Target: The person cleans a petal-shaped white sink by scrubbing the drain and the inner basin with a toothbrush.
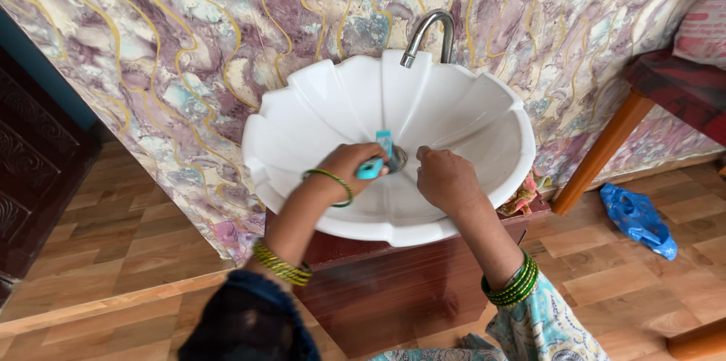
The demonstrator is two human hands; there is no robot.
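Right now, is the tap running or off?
Off. No water comes from the curved metal tap, and the white basin holds no pooled water. The left hand holds a teal brush at the drain.

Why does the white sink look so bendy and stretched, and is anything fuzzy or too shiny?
In the head view, the wide lens bows the white scalloped sink and curves the floor edges. Light is soft and even, with faint shadows under the left hand holding the small turquoise brush and under the right hand. The curved metal tap shows mild shine; nothing is badly blurred.
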